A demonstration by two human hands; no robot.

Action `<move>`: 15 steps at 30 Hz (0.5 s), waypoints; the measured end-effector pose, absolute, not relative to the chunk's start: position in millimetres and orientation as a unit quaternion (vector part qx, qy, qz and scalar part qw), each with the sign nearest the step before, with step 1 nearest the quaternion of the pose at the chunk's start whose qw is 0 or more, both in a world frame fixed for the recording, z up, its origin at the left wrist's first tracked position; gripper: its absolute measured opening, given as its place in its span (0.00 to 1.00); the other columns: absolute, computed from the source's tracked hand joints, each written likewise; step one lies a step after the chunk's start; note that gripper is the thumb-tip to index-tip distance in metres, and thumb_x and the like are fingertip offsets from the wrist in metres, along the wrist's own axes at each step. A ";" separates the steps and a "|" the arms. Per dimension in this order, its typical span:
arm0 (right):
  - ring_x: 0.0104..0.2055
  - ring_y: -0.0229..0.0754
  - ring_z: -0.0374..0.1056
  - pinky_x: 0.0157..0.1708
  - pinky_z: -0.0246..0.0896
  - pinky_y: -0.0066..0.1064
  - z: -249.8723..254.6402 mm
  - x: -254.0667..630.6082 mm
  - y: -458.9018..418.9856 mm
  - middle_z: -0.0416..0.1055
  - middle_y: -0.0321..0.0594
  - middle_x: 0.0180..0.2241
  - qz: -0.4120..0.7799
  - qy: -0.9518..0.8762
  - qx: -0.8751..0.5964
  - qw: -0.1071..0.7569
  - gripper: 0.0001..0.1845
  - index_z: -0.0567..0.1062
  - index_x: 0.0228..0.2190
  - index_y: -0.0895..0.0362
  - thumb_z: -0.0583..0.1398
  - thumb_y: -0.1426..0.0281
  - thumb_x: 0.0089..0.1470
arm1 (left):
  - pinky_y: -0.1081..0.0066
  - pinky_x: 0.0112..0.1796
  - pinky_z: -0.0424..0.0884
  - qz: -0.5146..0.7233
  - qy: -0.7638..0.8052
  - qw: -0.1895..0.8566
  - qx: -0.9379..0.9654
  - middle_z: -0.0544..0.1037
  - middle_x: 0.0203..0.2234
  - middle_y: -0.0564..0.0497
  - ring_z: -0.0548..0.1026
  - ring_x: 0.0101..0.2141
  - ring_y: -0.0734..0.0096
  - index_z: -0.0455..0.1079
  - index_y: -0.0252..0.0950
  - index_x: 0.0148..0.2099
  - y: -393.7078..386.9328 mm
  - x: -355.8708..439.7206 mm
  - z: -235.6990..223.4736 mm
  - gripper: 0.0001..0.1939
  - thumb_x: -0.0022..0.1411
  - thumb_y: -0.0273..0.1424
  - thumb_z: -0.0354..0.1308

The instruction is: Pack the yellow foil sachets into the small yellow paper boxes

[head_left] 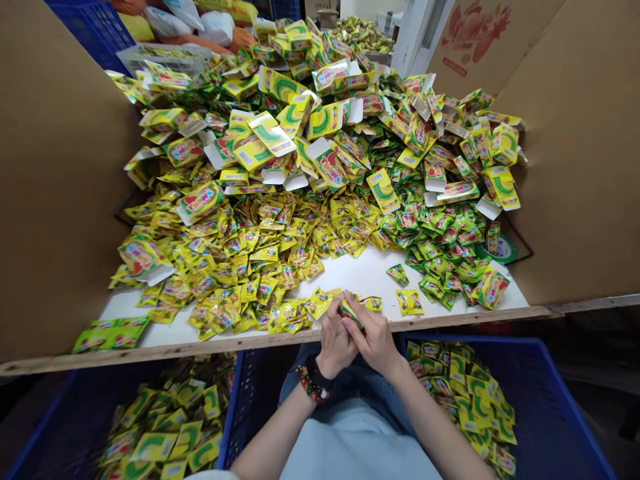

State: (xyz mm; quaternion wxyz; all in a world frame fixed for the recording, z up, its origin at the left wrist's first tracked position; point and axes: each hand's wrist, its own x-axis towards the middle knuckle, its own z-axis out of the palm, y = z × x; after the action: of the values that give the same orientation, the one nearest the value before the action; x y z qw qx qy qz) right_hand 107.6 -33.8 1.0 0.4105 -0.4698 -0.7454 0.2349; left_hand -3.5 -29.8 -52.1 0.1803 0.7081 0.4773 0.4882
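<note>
Left hand [334, 343] and right hand [374, 337] pinch one foil sachet [351, 313] at the bench [360, 277] edge; large sachet heap [270, 227] remains; near-right blue crate [555, 400] holds cartons [465, 393].

from the left hand [334, 345] and right hand [374, 335], closed on a green sachet [351, 313], the forward route runs over the white tabletop [350, 275], through the gap between the yellow sachet heap [225, 270] and the green sachet heap [440, 257]. the gap ends where the heaps meet, and the flattened cartons [300, 127] rise behind them. the left cardboard panel [60, 173] and right cardboard panel [575, 167] limit sideways travel. the wooden table edge [250, 345] forms a lip. a hand passing over it can descend into the left blue crate [75, 427] or the right blue crate [545, 400], both partly filled with cartons.
</note>
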 end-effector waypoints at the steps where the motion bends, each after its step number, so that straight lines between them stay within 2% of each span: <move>1: 0.52 0.46 0.73 0.49 0.71 0.37 0.7 105.6 -32.4 0.76 0.48 0.50 0.237 -0.752 -0.460 0.409 0.26 0.61 0.63 0.56 0.52 0.70 0.64 | 0.60 0.46 0.73 0.496 0.473 0.177 0.707 0.71 0.52 0.37 0.76 0.47 0.62 0.42 0.35 0.65 -29.6 -2.4 -53.1 0.28 0.67 0.29 0.47; 4: 0.47 0.45 0.76 0.46 0.72 0.36 3.1 103.8 -31.1 0.78 0.47 0.47 0.257 -0.747 -0.453 0.413 0.23 0.67 0.59 0.55 0.51 0.71 0.64 | 0.58 0.47 0.72 0.510 0.455 0.168 0.711 0.69 0.53 0.36 0.75 0.49 0.60 0.41 0.36 0.65 -28.9 -0.6 -47.6 0.29 0.66 0.28 0.48; 6: 0.44 0.46 0.77 0.43 0.73 0.36 8.5 115.7 -37.9 0.79 0.45 0.46 0.270 -0.734 -0.471 0.409 0.22 0.70 0.57 0.54 0.51 0.70 0.64 | 0.56 0.49 0.71 0.481 0.438 0.185 0.737 0.68 0.55 0.35 0.72 0.52 0.57 0.42 0.36 0.65 -28.1 -5.5 -36.7 0.33 0.63 0.32 0.52; 9: 0.39 0.49 0.78 0.39 0.72 0.37 17.1 165.0 -62.7 0.80 0.46 0.42 0.230 -0.700 -0.580 0.347 0.20 0.77 0.50 0.52 0.52 0.67 0.62 | 0.52 0.53 0.67 0.370 0.423 0.218 0.798 0.65 0.57 0.36 0.66 0.57 0.51 0.52 0.37 0.63 -24.6 -26.5 -18.1 0.36 0.58 0.41 0.60; 12: 0.29 0.51 0.76 0.31 0.69 0.38 15.5 228.7 -83.8 0.81 0.46 0.29 0.103 -0.631 -0.752 0.162 0.13 0.83 0.37 0.50 0.59 0.62 0.56 | 0.50 0.52 0.66 0.299 0.532 0.150 0.778 0.68 0.53 0.38 0.66 0.53 0.50 0.63 0.37 0.58 -15.1 -54.3 -9.8 0.24 0.62 0.41 0.56; 13: 0.32 0.52 0.76 0.32 0.68 0.38 12.0 244.0 -84.1 0.81 0.47 0.30 0.083 -0.621 -0.767 0.134 0.13 0.83 0.37 0.50 0.61 0.61 0.53 | 0.50 0.50 0.67 0.274 0.583 0.113 0.756 0.70 0.50 0.38 0.67 0.50 0.50 0.65 0.36 0.55 -10.8 -61.6 -9.7 0.21 0.63 0.39 0.54; 15: 0.40 0.53 0.75 0.38 0.67 0.40 2.0 257.2 -70.2 0.80 0.49 0.39 0.089 -0.633 -0.753 0.156 0.16 0.81 0.41 0.53 0.59 0.59 0.55 | 0.51 0.45 0.68 0.197 0.651 0.057 0.731 0.71 0.44 0.37 0.68 0.46 0.49 0.69 0.33 0.50 -1.9 -70.3 -11.1 0.17 0.64 0.37 0.54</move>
State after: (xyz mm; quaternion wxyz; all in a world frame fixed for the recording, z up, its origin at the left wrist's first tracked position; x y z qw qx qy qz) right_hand 257.2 -70.2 2.0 0.1559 -0.7531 -0.6331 0.0886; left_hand -70.3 -1.9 -11.1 0.0570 0.7305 0.6513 0.1972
